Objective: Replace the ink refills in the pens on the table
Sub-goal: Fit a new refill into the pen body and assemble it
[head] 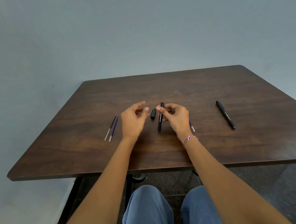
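My right hand [176, 117] pinches a black pen barrel [160, 118] near its top end, holding it steeply tilted above the brown table [216, 85]. A black pen cap [153, 113] lies on the table just left of the barrel. My left hand [133, 119] hovers beside the cap with loosely curled fingers and holds nothing. Two thin ink refills [111, 128] lie side by side to the left. Another refill [192, 126] peeks out from under my right wrist. A second black pen [225, 114], capped, lies to the right.
The table stands against a blue-grey wall [130, 27], with its near edge above my knees in blue jeans [150, 218]. Dark floor shows below at the right.
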`<state>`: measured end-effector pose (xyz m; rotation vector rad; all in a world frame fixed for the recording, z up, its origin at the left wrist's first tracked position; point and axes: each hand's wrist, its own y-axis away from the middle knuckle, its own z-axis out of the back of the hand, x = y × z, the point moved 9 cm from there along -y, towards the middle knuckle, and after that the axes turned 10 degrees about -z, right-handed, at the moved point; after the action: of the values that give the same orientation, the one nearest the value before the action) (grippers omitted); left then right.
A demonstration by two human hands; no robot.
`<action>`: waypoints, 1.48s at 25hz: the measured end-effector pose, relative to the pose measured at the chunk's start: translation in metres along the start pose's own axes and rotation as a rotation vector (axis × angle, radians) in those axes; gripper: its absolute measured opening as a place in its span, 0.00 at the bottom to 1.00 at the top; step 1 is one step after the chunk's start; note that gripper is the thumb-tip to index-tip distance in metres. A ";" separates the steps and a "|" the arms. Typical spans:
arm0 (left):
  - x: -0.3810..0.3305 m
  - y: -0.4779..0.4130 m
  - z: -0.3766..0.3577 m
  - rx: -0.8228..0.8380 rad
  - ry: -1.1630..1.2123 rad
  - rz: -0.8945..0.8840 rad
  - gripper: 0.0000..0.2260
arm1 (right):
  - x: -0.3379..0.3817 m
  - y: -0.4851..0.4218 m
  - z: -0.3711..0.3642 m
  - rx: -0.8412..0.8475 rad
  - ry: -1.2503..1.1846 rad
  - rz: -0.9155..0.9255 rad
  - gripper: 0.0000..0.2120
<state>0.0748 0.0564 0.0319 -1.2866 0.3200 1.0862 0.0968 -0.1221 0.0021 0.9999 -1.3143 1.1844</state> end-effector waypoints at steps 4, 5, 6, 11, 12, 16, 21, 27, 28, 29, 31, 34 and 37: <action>-0.005 0.012 -0.021 0.091 0.048 -0.004 0.14 | 0.005 0.001 0.005 -0.019 -0.050 0.041 0.04; -0.005 0.012 -0.023 0.120 0.034 -0.017 0.15 | 0.006 0.001 0.004 -0.015 -0.043 0.052 0.04; -0.006 0.012 -0.025 0.151 0.007 -0.033 0.15 | 0.007 0.001 0.003 -0.008 -0.026 0.056 0.04; -0.008 0.012 -0.026 0.180 -0.074 -0.096 0.15 | 0.003 -0.001 -0.003 0.039 0.020 0.025 0.08; -0.011 0.013 -0.025 0.180 -0.100 -0.117 0.15 | 0.005 0.000 -0.004 0.037 0.044 0.033 0.09; -0.015 0.013 -0.019 0.128 -0.156 -0.153 0.14 | 0.022 0.008 0.000 -0.037 0.193 0.135 0.14; -0.010 0.012 -0.018 0.119 -0.114 -0.060 0.13 | 0.044 0.004 0.031 -0.178 0.427 0.205 0.06; -0.002 0.012 -0.029 0.227 -0.080 0.031 0.14 | 0.032 -0.022 0.068 -0.169 0.969 -0.047 0.09; 0.001 0.012 -0.030 0.231 -0.063 0.052 0.14 | 0.030 -0.022 0.070 -0.168 1.014 -0.079 0.11; 0.004 0.012 -0.031 0.234 -0.039 0.075 0.14 | 0.029 -0.021 0.072 -0.174 1.044 -0.096 0.12; 0.010 0.012 -0.033 0.240 0.009 0.111 0.14 | 0.029 -0.020 0.076 -0.194 1.051 -0.127 0.12; 0.014 0.012 -0.035 0.249 0.039 0.135 0.14 | 0.022 -0.023 0.078 -0.159 1.022 -0.202 0.15; 0.018 0.012 -0.036 0.260 0.057 0.154 0.12 | 0.013 -0.029 0.074 -0.090 0.964 -0.266 0.15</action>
<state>0.0870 0.0324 -0.0001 -1.0749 0.5921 1.0978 0.1114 -0.1986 0.0212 0.3980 -0.4440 1.1523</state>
